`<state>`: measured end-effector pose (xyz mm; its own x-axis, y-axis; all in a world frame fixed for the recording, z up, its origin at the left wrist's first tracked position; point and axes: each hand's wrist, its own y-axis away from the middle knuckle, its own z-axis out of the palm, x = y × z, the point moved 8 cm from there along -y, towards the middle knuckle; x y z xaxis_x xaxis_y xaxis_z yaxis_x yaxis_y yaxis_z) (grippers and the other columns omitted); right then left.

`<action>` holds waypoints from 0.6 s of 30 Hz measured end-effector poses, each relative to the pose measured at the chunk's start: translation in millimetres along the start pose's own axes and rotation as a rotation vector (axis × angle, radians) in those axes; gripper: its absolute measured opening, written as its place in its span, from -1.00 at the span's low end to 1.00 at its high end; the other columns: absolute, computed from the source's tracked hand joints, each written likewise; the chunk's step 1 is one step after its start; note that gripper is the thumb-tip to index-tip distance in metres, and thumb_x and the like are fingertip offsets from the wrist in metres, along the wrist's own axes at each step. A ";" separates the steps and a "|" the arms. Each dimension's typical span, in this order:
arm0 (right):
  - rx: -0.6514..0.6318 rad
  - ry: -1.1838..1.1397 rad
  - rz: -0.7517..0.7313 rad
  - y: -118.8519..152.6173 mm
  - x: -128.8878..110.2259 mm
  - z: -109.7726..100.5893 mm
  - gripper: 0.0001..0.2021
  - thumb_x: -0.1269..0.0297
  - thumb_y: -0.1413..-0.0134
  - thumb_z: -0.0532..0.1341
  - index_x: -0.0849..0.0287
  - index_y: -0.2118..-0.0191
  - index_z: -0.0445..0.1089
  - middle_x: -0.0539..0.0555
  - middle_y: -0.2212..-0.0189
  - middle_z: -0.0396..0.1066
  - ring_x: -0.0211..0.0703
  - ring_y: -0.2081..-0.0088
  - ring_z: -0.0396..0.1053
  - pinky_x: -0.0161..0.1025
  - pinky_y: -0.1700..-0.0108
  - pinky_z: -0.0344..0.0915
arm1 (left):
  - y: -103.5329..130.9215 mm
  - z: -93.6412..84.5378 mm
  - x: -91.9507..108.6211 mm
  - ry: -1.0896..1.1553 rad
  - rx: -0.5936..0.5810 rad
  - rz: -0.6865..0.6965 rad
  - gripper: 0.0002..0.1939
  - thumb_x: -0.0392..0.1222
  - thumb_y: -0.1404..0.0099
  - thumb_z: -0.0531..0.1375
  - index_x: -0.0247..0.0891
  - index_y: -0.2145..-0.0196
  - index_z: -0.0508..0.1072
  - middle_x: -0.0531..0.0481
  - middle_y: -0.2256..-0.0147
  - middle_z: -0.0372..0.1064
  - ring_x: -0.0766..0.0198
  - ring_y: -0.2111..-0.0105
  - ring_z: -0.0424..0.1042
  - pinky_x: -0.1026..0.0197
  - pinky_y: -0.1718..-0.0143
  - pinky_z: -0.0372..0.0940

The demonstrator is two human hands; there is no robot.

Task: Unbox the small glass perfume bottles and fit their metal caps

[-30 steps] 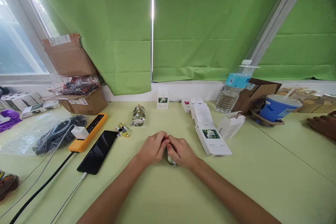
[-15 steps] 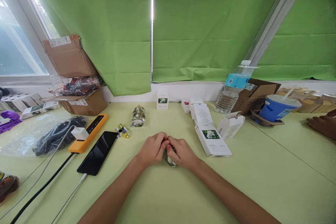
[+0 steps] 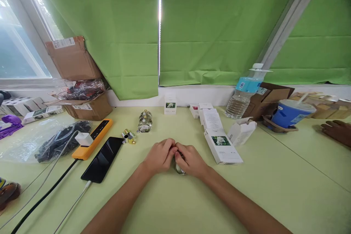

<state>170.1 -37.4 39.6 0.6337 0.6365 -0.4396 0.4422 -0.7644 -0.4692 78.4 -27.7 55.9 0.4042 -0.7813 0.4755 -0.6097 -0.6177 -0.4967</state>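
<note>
Both my hands meet over a small glass bottle (image 3: 179,169) at the middle of the table. My left hand (image 3: 161,156) is closed, its thumb and fingers pinched at the bottle's top. My right hand (image 3: 190,159) is closed around the bottle from the other side, fingertips against those of the left. Most of the bottle, its top included, is hidden by the fingers. Beyond my left hand stands a rounded glass perfume bottle (image 3: 145,121) with a gold top. Several small gold and silver caps (image 3: 128,136) lie left of it.
Right of my hands lies an opened white box (image 3: 223,148) with a flower picture. A black phone (image 3: 102,159) and an orange power strip (image 3: 91,139) are at left. A water bottle (image 3: 241,95) and a blue cup (image 3: 293,112) stand back right, near another person's hand (image 3: 337,131).
My hands keep nearly the same grip on the bottle. The other person's hand at the far right has shifted slightly. The view has moved a little.
</note>
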 end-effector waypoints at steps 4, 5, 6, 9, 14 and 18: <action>0.008 -0.001 -0.027 1.9 -2.2 -1.5 -0.95 0.39 -0.16 0.00 0.12 0.31 0.16 -0.08 0.57 0.21 -0.26 0.57 0.11 -0.30 0.45 0.02 | 0.3 1.6 0.3 -0.005 -0.015 0.007 -0.90 -0.20 -0.40 -0.08 -0.21 0.25 0.18 -0.03 0.33 0.37 0.24 0.38 0.35 0.23 0.36 0.20; 0.011 0.000 -0.031 2.3 -2.6 -2.0 -0.95 0.40 -0.14 0.00 0.12 0.31 0.15 -0.08 0.56 0.21 -0.26 0.56 0.11 -0.30 0.45 0.02 | 0.5 1.8 0.0 -0.005 -0.017 0.006 -0.90 -0.19 -0.40 -0.08 -0.21 0.25 0.18 -0.04 0.33 0.37 0.24 0.37 0.35 0.23 0.35 0.20; 0.012 -0.002 -0.035 2.6 -3.1 -2.2 -0.95 0.40 -0.13 0.01 0.12 0.32 0.15 -0.08 0.56 0.21 -0.26 0.56 0.11 -0.30 0.45 0.02 | 0.6 1.8 -0.4 -0.005 -0.018 0.003 -0.89 -0.18 -0.40 -0.07 -0.21 0.25 0.19 -0.04 0.32 0.38 0.24 0.36 0.35 0.23 0.35 0.20; 0.015 -0.021 -0.040 2.7 -4.5 -3.0 -0.94 0.42 -0.11 0.01 0.11 0.33 0.14 -0.08 0.56 0.21 -0.26 0.55 0.11 -0.30 0.45 0.04 | 0.9 1.0 -0.9 0.001 -0.015 -0.004 -0.88 -0.17 -0.41 -0.07 -0.21 0.25 0.20 -0.05 0.30 0.38 0.24 0.35 0.35 0.22 0.33 0.21; 0.020 -0.040 -0.037 2.2 -6.6 -5.1 -0.93 0.44 -0.09 0.02 0.11 0.34 0.13 -0.07 0.55 0.21 -0.25 0.53 0.13 -0.30 0.43 0.06 | 0.7 0.0 0.5 0.013 -0.022 -0.014 -0.86 -0.16 -0.41 -0.08 -0.21 0.25 0.22 -0.04 0.32 0.38 0.25 0.36 0.35 0.22 0.35 0.20; -0.005 -0.043 -0.046 3.2 -8.0 -4.5 -0.92 0.43 -0.10 0.01 0.10 0.36 0.11 -0.07 0.55 0.20 -0.26 0.55 0.10 -0.29 0.45 0.03 | 0.4 0.6 2.3 -0.017 -0.039 -0.006 -0.83 -0.15 -0.41 -0.08 -0.21 0.32 0.20 -0.02 0.36 0.34 0.26 0.38 0.31 0.23 0.37 0.17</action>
<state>169.3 -45.4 45.1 0.5852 0.6744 -0.4503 0.4735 -0.7350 -0.4854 79.5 -29.7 56.3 0.4193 -0.7794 0.4655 -0.6335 -0.6185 -0.4649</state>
